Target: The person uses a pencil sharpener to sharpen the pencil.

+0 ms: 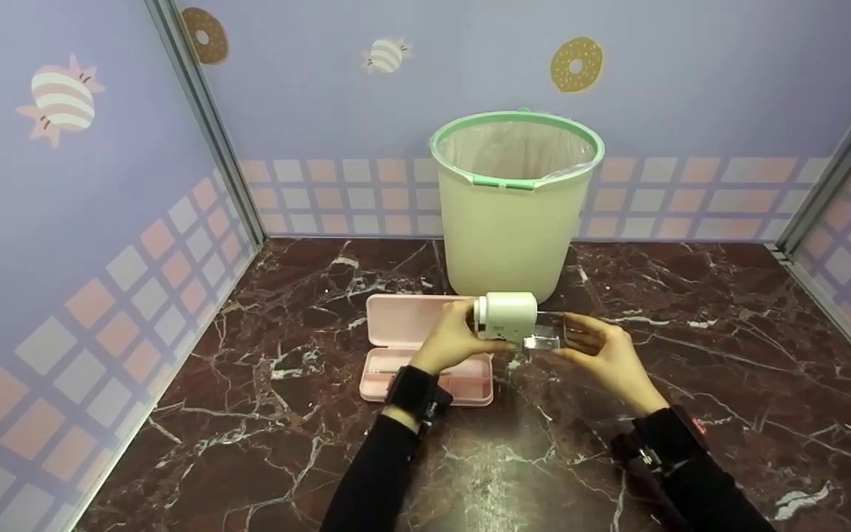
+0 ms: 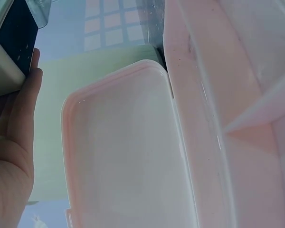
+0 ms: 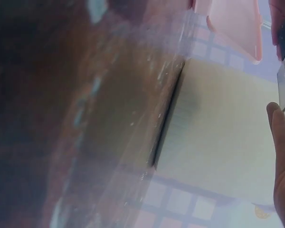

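Note:
My left hand [image 1: 451, 340] grips a white pencil sharpener [image 1: 510, 314] by its left side, holding it above the table. To its right, my right hand [image 1: 606, 353] pinches a clear plastic drawer [image 1: 549, 331] between thumb and fingers. The drawer sits against the sharpener's right side; whether part of it is inside I cannot tell. In the left wrist view a dark panel [image 2: 20, 35] covers one face of the sharpener. Below and behind my left hand lies an open pink pencil case [image 1: 403, 319], its divided tray partly hidden by the wrist.
Just behind the hands stands a tall pale bin [image 1: 510, 236] with a green rim and a clear liner. Patterned panels [image 1: 366, 96] enclose the back and sides of the dark marbled table [image 1: 263, 443]. A thin pale stick-like thing [image 1: 385, 371] lies in the case's tray.

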Demonstrator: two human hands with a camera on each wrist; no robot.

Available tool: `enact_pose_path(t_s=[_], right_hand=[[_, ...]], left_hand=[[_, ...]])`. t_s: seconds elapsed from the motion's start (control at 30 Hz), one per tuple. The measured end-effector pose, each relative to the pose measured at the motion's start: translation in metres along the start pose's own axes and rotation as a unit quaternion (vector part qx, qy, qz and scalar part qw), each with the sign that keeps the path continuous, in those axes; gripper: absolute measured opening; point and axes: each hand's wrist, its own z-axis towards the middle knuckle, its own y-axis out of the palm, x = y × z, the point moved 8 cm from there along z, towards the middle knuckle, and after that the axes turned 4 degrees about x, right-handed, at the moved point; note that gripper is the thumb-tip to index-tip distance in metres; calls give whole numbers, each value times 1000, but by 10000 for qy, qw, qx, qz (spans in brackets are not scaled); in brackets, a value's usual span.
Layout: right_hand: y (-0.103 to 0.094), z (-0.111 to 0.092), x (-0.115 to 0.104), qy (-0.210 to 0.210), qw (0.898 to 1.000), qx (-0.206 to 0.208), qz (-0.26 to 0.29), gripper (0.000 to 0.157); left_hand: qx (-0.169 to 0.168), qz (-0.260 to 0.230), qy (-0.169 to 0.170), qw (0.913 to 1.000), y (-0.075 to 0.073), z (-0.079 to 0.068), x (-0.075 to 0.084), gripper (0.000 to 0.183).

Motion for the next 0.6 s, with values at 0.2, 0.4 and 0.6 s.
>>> enact_pose_path(t_s=[0.2,0.4,0.6], right_hand=[[3,-1,-5,39,9998,-165,71,61],[10,-2,-11,-131,9992,-383,14,60],[10,-3,-13,-128,9993,-364,15,61]], left_hand=[[-19,-179,57,9998,3,-1,2,57],[-115,-150,233,9996,11,-1,9,54],[-128,-53,234,9996,15,-1,14,53]])
